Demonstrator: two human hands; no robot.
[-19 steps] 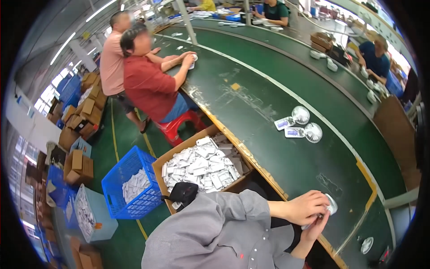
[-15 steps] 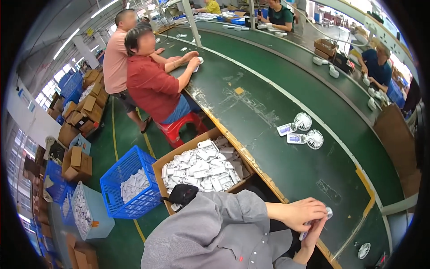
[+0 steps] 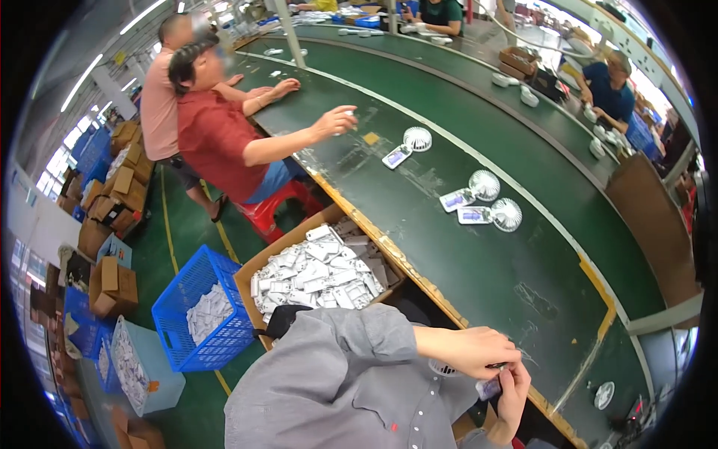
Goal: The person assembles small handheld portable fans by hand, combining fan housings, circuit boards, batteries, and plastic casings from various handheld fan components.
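My left hand (image 3: 473, 351) and my right hand (image 3: 512, 393) meet at the near edge of the green worktable. Between them they hold a small white handheld fan. Its round grille (image 3: 443, 367) peeks out below my left wrist, and its handle end with a purple patch (image 3: 488, 388) shows beside my right fingers. My left hand bends over the fan from above, hiding its middle. My right thumb and fingers pinch near the handle, beside a small dark part I cannot make out. Further up the table lie two fans (image 3: 484, 186) side by side and a third fan (image 3: 416, 139).
Left of me stands a cardboard box (image 3: 247, 288) of white plastic casings, with a blue crate (image 3: 166, 318) beyond it. A co-worker in red (image 3: 217, 138) sits along the table, arm stretched over it. A loose fan head (image 3: 604, 395) lies at the right end.
My hands have turned the fan, and its grille now shows below my left wrist. The co-worker in red has reached out, and a third fan now lies on the table. The view has shifted slightly.
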